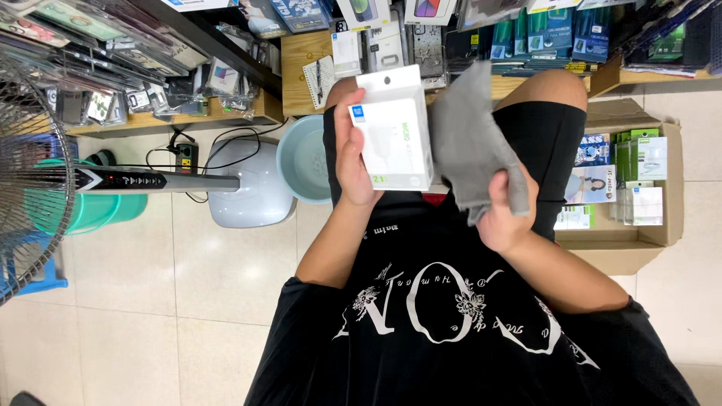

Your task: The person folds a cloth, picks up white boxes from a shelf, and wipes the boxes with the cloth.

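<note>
Below the shelves at 12 o'clock, floor [135, 301] is pale tile w/ a standing fan [30, 173] at 9 o'clock, its white base [252, 188] near centre-left, a light blue basin [301, 162] just beside it. Cardboard carton [639, 240] at 3 o'clock holds small boxed goods. Person sits in black shirt & shorts. Grey cloth [470, 143] hangs at centre, bunched in right hand [504, 214], fingers closed on its lower end. White box [395, 128] upright at centre, just left of cloth & touching it; left hand [350, 162] grips its left edge, fingers wrapped round.
</note>
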